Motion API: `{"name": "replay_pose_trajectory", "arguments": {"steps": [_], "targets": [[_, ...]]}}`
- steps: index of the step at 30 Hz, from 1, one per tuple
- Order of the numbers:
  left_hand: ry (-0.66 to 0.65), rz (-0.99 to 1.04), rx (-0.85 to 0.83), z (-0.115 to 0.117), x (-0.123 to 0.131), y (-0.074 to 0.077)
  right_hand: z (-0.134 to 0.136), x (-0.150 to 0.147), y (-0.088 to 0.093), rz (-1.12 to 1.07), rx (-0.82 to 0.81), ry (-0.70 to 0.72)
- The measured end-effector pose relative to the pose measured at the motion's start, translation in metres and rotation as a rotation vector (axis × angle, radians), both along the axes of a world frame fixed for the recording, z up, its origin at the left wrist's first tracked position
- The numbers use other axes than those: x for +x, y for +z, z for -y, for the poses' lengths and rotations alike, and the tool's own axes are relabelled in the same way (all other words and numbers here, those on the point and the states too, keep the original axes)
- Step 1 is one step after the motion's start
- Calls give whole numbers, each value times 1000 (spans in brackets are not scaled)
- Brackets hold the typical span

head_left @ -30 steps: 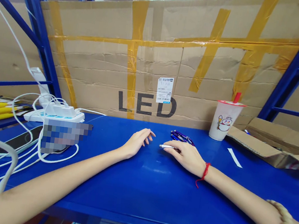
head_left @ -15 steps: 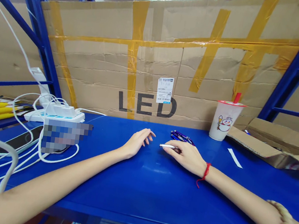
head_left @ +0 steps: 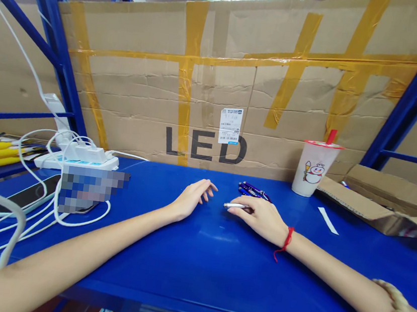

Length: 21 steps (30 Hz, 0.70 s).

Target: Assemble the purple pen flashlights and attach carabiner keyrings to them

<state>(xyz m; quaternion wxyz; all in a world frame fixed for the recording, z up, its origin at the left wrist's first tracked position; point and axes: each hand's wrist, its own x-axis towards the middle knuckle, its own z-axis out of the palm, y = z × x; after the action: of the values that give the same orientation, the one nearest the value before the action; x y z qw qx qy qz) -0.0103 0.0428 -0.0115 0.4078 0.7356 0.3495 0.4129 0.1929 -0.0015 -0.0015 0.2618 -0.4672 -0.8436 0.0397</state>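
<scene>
My right hand (head_left: 262,217), with a red string round the wrist, pinches a slim white-and-silver pen (head_left: 238,207) between thumb and fingers. The pen lies nearly level and its silver end points left, while its other end is hidden in the hand. Just behind that hand lie several dark blue-purple pens (head_left: 252,188), partly covered by it. My left hand (head_left: 191,199) rests on its side on the blue tabletop (head_left: 195,261), fingers loosely stretched and apart, holding nothing. A short gap separates its fingertips from the pen.
At the back right stands a white cup (head_left: 313,171) with a red straw, near an open cardboard box (head_left: 380,210) and a white strip (head_left: 328,220). On the left are a power strip (head_left: 79,158), tangled white cables and a phone (head_left: 24,196). A large cardboard sheet (head_left: 144,92) closes the back.
The pen in my right hand has turned slightly, its silver end a touch lower. Both hands have otherwise stayed in place.
</scene>
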Motion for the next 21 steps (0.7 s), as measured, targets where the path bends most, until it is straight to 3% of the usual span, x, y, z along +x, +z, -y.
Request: {"name": "replay_pose_trajectory", "arguments": {"steps": [6, 13, 21], "targets": [[0, -4, 1, 1, 0, 0, -1, 1, 0, -23, -22, -30], [2, -9, 1, 0, 0, 0, -2, 0, -2, -113, -120, 85], [4, -4, 0, 0, 0, 0, -3, 0, -3, -159, -143, 86]]}}
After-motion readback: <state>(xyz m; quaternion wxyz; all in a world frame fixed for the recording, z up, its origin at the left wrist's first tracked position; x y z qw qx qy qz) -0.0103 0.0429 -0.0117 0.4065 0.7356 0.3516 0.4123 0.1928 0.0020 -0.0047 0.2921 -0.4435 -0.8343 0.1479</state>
